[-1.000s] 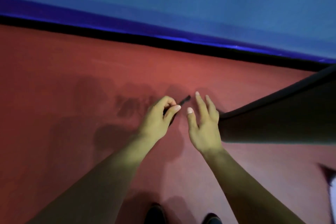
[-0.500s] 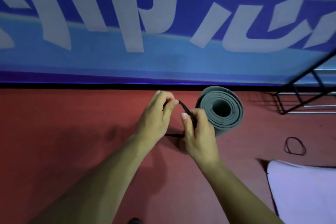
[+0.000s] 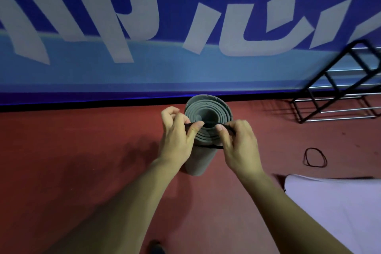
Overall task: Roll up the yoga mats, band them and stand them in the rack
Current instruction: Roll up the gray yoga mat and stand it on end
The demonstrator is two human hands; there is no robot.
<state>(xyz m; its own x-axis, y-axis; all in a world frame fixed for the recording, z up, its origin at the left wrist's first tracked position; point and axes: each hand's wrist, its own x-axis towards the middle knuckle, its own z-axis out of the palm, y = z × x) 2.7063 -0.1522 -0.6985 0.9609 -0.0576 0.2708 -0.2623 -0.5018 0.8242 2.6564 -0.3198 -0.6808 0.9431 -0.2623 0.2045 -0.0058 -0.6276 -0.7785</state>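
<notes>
A rolled grey yoga mat (image 3: 206,109) stands upright on the red floor, its spiral top end facing me. My left hand (image 3: 177,136) and my right hand (image 3: 237,144) each pinch one side of a black elastic band (image 3: 209,123) and hold it stretched across the top of the roll. The band's lower strand crosses the roll's side between my hands. A second black band (image 3: 315,156) lies loose on the floor to the right. A black metal rack (image 3: 340,93) stands at the far right against the wall.
A flat lilac mat (image 3: 334,208) lies on the floor at the lower right. A blue and white banner wall (image 3: 144,57) runs along the back, close behind the roll. Red floor (image 3: 72,150) stretches to the left. A shoe tip (image 3: 156,247) shows at the bottom.
The view has lifted from the floor to the wall. My hands moved from beside the roll to over its top end and pulled the band wide between them.
</notes>
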